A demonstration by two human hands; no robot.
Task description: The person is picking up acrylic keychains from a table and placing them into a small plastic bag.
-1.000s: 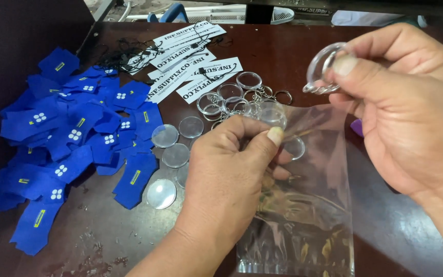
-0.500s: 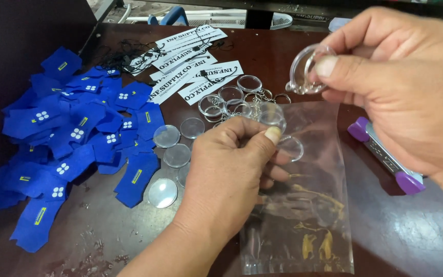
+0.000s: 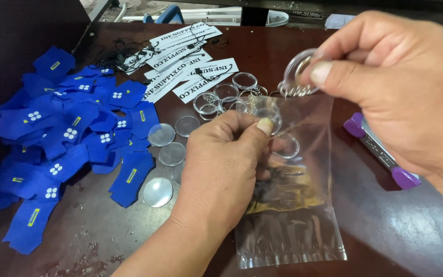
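Note:
My left hand (image 3: 221,164) pinches the upper left edge of a small clear plastic bag (image 3: 293,215) that lies on the dark wooden table (image 3: 401,231). My right hand (image 3: 401,87) holds a clear round keyring case (image 3: 299,72) with a short metal chain between thumb and fingers, right above the bag's mouth. Something dark and yellowish shows through the bag, half hidden under my left hand.
A heap of blue felt pieces (image 3: 73,138) covers the left side. Several clear domed discs (image 3: 173,154) and clear ring cases (image 3: 226,95) lie in the middle. White printed tags with black strings (image 3: 185,56) lie behind them. A purple-ended tool (image 3: 380,151) lies at right.
My right hand has brought the keyring case down and left, closer to the bag's mouth. The left hand keeps its hold on the bag. The purple-ended tool has come into view.

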